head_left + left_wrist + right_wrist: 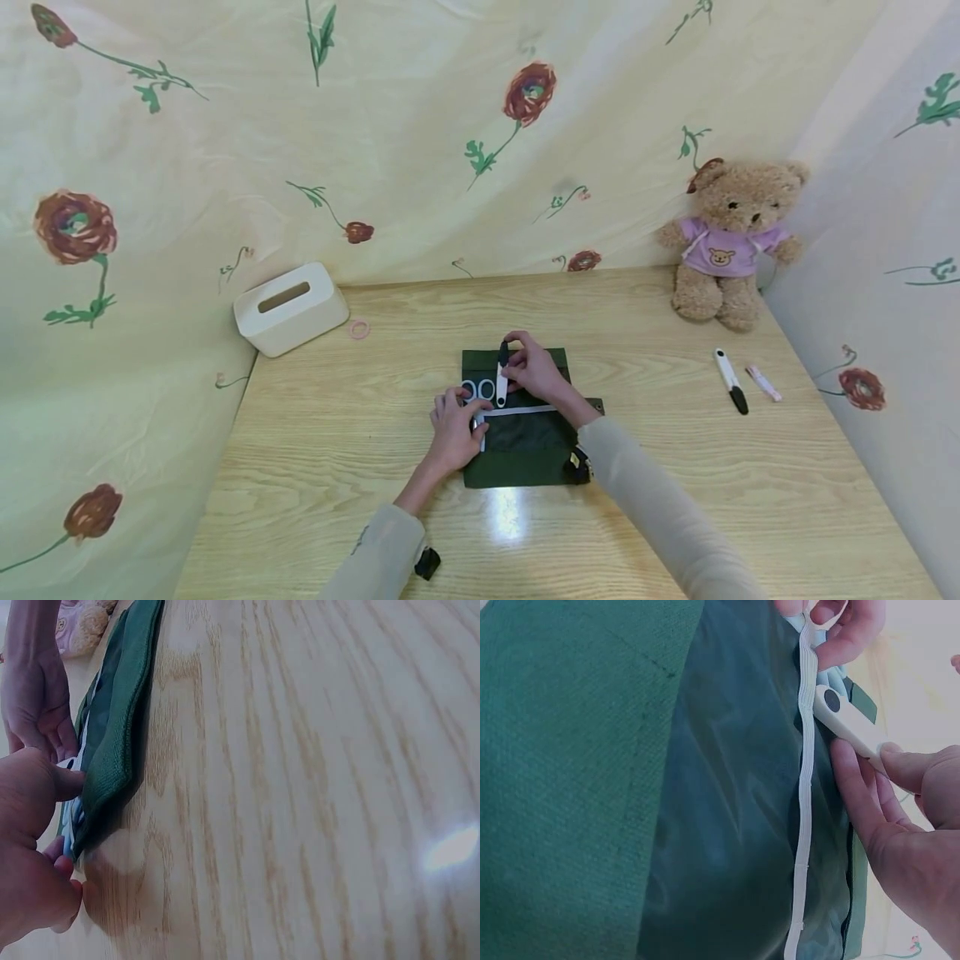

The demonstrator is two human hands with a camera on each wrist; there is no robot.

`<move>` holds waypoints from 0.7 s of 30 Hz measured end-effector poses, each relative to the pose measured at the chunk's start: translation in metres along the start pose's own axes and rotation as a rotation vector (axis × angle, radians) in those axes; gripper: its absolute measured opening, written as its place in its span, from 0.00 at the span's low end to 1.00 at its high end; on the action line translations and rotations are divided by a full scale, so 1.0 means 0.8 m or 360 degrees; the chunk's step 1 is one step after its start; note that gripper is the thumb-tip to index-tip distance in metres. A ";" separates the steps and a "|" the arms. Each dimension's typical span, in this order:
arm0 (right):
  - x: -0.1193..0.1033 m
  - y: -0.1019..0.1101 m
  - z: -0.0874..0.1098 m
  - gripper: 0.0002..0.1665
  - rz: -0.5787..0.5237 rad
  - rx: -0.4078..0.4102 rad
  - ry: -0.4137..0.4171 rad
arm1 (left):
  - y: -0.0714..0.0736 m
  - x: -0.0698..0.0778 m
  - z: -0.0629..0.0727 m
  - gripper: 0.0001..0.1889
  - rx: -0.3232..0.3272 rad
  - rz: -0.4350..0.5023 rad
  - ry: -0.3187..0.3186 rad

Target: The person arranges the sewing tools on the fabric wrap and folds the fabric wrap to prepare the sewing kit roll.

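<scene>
A dark green fabric pouch [517, 471] lies open flat on the table, with a white elastic band [804, 780] across it. Scissors with pale blue handles [487, 389] sit under the band at the pouch's left side. My left hand [453, 433] pinches the elastic band beside the scissors, its fingertips partly hidden. Between thumb and fingers my right hand [534, 367] holds a slim white tool with a black end [502, 375]. Its white end points towards me, close to the band and just right of the scissors. What kind of tool it is cannot be made out.
A similar white-and-black tool [731, 382] and a small pink-and-white item [763, 383] lie on the right. Behind them sits a teddy bear [723, 242]. A white tissue box [292, 308] and a pink ring [359, 329] are at the back left.
</scene>
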State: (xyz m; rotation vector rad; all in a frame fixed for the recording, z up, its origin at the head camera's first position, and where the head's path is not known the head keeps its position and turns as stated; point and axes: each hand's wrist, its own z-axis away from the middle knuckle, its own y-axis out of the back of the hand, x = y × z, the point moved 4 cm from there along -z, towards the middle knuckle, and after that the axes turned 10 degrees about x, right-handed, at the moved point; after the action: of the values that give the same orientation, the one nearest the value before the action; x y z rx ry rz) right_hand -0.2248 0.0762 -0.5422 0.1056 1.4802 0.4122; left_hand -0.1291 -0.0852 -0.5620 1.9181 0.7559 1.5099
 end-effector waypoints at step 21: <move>-0.005 -0.005 0.009 0.32 0.0397 -0.0245 0.0025 | 0.000 -0.002 0.001 0.11 0.0002 -0.0044 0.0019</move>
State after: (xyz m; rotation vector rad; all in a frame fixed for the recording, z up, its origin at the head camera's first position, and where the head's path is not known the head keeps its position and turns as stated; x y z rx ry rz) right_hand -0.2170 0.0727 -0.5387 0.1653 1.4501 0.7286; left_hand -0.1289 -0.0860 -0.5633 1.8936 0.7858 1.5056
